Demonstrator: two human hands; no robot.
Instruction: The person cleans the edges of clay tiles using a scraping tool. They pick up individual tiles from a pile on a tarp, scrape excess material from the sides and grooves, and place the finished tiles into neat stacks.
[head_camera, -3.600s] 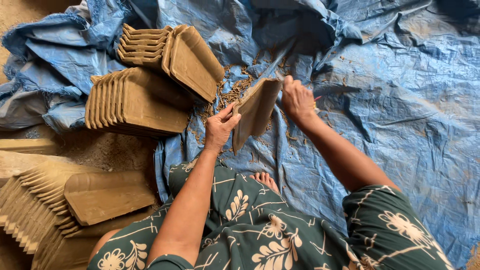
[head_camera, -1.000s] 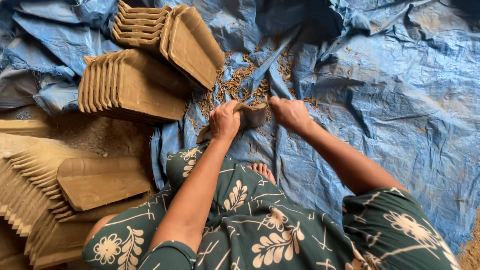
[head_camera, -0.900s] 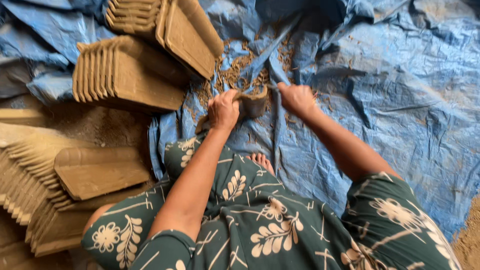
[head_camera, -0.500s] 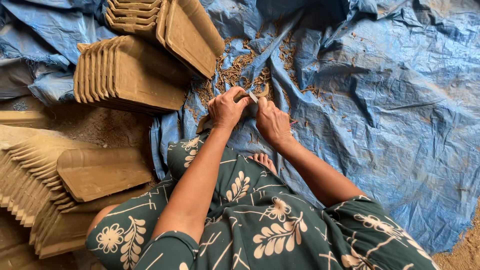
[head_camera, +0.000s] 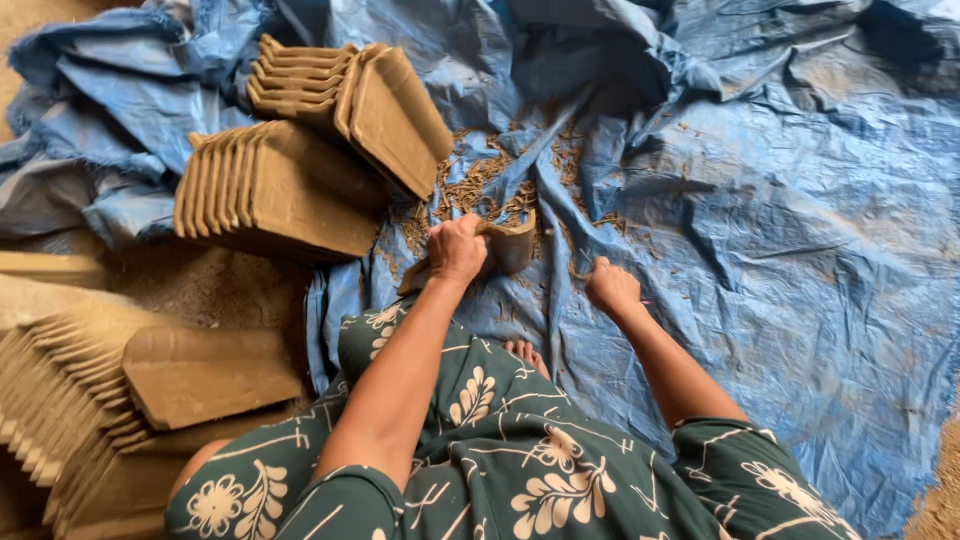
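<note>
the left hand (head_camera: 457, 248) is clamped on the clay tile (head_camera: 505, 245), long axis three-to-nine o'clock, while the right hand (head_camera: 611, 287), loosely curled, sits apart at the tile's four o'clock.

Left hand (head_camera: 457, 250) grips clay tile (head_camera: 510, 245) on blue tarp (head_camera: 800, 250); right hand (head_camera: 612, 288) apart, closed.

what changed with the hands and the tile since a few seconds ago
The clay tile, earlier held up by both hands, now sits low on the blue tarp. The left hand still grips it; the right hand has let go and moved off to the right. The tile stacks stayed put.
</note>
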